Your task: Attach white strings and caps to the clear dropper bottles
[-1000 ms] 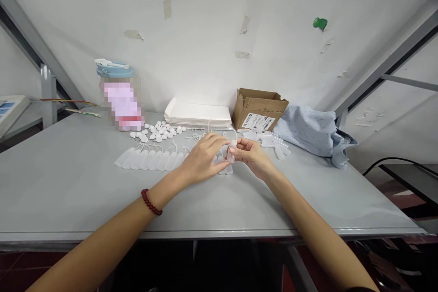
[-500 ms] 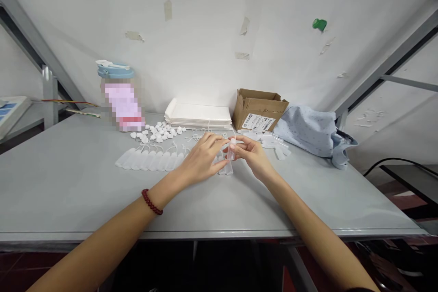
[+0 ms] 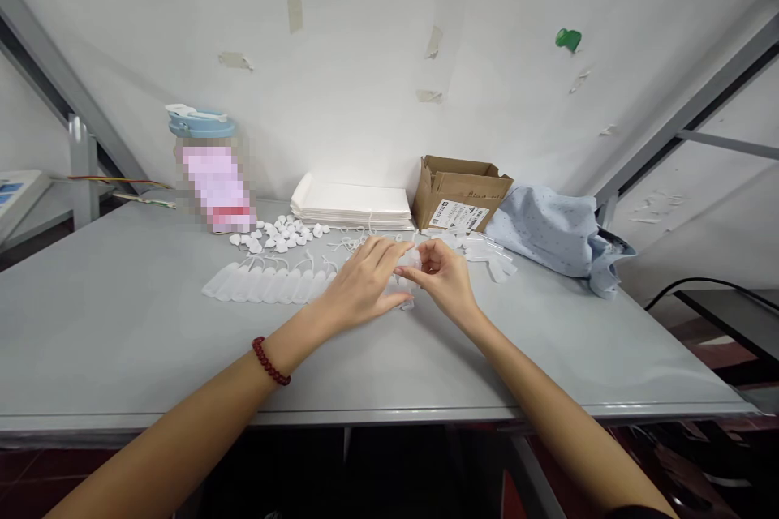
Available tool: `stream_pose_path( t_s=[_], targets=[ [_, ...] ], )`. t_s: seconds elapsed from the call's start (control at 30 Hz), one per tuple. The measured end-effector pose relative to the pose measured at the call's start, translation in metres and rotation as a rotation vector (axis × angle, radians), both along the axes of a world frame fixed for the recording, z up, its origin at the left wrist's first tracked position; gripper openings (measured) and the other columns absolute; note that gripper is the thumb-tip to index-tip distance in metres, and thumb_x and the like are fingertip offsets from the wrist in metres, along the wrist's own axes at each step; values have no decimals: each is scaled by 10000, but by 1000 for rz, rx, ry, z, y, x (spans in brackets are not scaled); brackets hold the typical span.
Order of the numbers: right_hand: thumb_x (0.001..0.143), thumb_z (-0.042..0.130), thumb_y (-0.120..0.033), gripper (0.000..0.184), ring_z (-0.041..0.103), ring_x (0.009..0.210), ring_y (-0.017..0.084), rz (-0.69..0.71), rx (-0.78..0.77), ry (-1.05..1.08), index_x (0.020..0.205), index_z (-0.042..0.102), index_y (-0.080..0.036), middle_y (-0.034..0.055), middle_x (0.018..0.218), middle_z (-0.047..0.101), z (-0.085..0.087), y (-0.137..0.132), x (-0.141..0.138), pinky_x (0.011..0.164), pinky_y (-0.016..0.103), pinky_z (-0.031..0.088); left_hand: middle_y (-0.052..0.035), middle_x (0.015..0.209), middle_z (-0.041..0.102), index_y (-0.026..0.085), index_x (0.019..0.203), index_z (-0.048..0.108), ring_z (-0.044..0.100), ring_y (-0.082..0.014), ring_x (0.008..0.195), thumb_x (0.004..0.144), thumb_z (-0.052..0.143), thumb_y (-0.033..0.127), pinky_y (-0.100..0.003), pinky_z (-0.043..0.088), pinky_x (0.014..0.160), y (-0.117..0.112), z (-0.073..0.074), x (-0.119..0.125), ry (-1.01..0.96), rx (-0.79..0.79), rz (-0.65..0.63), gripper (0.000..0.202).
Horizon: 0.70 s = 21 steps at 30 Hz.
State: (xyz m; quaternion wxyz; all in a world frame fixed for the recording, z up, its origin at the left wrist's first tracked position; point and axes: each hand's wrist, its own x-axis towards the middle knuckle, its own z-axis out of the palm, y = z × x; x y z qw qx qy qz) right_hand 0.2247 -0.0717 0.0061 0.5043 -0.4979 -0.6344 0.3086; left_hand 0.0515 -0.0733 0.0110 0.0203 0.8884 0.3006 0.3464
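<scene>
My right hand (image 3: 447,280) is closed, its thumb and fingers pinched round a small clear plastic tube (image 3: 415,258), which is mostly hidden. Close beside it on the left is my left hand (image 3: 365,280), its fingers stretched out and its thumb held apart. My left hand covers part of a row of flat translucent plastic sleeves (image 3: 268,285) with white string loops at their far ends. More clear plastic pieces (image 3: 500,266) lie loose beyond my right hand.
Small white pieces (image 3: 286,235) lie scattered at the back left. Behind them are a white paper stack (image 3: 359,201) and an open cardboard box (image 3: 454,186). Pale blue cloth (image 3: 541,231) is bunched at the right. A blue-lidded container (image 3: 200,126) stands at the far left.
My right hand has turned and its fingers have curled in, so the clear tube shows less. My left hand has stayed nearly in place, its fingertips slightly nearer my right hand.
</scene>
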Motion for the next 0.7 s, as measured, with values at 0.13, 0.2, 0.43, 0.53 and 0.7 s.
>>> stream_pose_path(
  t_s=[0.13,0.2,0.43,0.53,0.7],
  targets=[
    [606,793,-406,387,391,531,104,-13,11,-51,761,489,-224,-69,586,437,3,-4,-4,503,265,332,-129,1198,550,167,1320,387,471,-296,1113,778,695,323,-464,437,925,-1,0,2,10,10,-4,642],
    [620,781,-394,367,391,522,103,-13,18,-79,757,486,-223,-69,581,437,4,-6,-5,496,264,329,-125,1176,556,162,1300,409,476,-293,1101,780,692,321,-458,443,915,-2,1,2,19,4,-5,613],
    [647,765,-347,320,398,506,93,17,67,-122,765,497,-218,-71,573,442,3,-7,-6,477,248,344,-112,1119,570,152,1236,456,484,-276,1057,788,659,238,-434,449,895,-4,1,5,-6,-30,-10,499],
    [657,762,-371,328,455,534,99,128,27,-80,848,557,-201,-51,624,494,7,-7,-2,491,249,397,-100,1113,575,167,1231,455,487,-267,1045,780,639,193,-425,449,890,-3,0,6,-57,-38,-11,487],
    [699,731,-359,378,618,738,152,302,-99,47,1003,590,-184,34,857,628,22,-7,9,647,297,519,-96,1131,569,173,1215,458,478,-259,1049,796,648,240,-419,447,901,-1,-3,5,-109,-53,1,464]
  ],
)
